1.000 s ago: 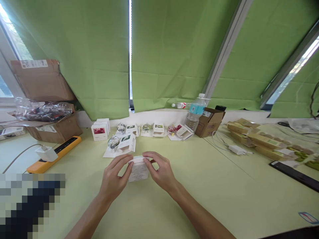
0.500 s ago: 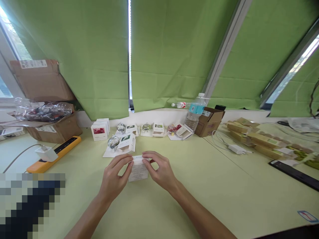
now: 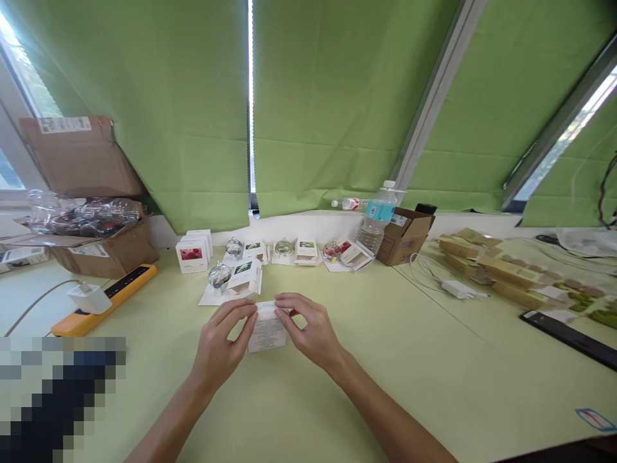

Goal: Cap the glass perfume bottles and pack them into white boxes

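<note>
A small white box [image 3: 267,333] with fine printed text on its near side stands on the pale green table in front of me. My left hand [image 3: 224,334] pinches its upper left edge between thumb and fingers. At the upper right edge, my right hand [image 3: 308,328] grips the same box; a bit of something red shows by those fingers. Just beyond it, a round glass bottle [image 3: 220,275] and an opened white box [image 3: 245,276] rest on a white sheet. Farther back are more glass bottles, one of them with red contents [image 3: 332,249], beside opened boxes.
Upright white boxes [image 3: 193,255] stand at the back left, near an orange power strip [image 3: 130,283] and a carton [image 3: 108,254] of clear plastic. A water bottle [image 3: 378,218] and a brown carton [image 3: 407,235] are back right. A white charger [image 3: 457,289] and cardboard trays [image 3: 511,273] lie farther right.
</note>
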### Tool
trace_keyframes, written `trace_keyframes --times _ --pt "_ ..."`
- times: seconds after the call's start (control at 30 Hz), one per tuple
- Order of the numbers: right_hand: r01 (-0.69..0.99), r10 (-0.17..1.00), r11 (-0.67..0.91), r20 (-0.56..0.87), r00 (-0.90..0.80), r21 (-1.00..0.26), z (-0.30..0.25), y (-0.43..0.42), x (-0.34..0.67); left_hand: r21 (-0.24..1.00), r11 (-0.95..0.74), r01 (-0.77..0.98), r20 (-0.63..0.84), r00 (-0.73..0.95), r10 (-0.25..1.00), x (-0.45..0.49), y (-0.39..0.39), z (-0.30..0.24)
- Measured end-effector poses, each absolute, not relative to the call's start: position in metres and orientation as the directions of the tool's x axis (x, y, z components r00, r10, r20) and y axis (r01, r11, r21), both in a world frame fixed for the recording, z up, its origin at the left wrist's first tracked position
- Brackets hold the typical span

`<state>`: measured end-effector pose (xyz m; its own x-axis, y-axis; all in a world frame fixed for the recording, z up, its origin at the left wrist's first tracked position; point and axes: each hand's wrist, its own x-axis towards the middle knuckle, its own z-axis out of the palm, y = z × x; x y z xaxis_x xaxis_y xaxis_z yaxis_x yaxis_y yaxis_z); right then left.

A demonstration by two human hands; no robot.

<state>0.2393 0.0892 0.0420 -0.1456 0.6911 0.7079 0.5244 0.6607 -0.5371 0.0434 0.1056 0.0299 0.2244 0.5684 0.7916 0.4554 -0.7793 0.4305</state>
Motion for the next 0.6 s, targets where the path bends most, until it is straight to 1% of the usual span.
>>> trace_keyframes --times 0.23,0.37,0.4,0.47,0.53,0.6 --pt "0.527 0.684 0.665 0.714 -0.147 -0.529 0.0428 0.0885 0.2402 0.425 -0.773 0.470 0.787 0.230 0.572 0.0430 0.1057 0.0307" --pt "0.505 0.697 0.662 0.703 -0.142 -0.554 0.0445 0.0883 0.2394 0.462 -0.766 0.448 0.771 0.224 0.596 0.0429 0.1053 0.0307" --pt "0.492 0.712 0.652 0.689 -0.136 -0.576 0.0452 0.0881 0.2389 0.496 -0.754 0.431 0.754 0.217 0.620 0.0431 0.1053 0.0312" --pt "0.461 0.757 0.611 0.646 -0.103 -0.643 0.0463 0.0879 0.2379 0.609 -0.696 0.381 0.686 0.188 0.703 0.0436 0.1059 0.0329" --pt "0.427 0.811 0.544 0.584 -0.044 -0.723 0.0466 0.0884 0.2373 0.738 -0.600 0.308 0.585 0.150 0.797 0.0443 0.1068 0.0352" --pt "0.385 0.861 0.466 0.509 0.009 -0.796 0.0455 0.0900 0.2374 0.840 -0.496 0.219 0.479 0.127 0.868 0.0450 0.1078 0.0375"
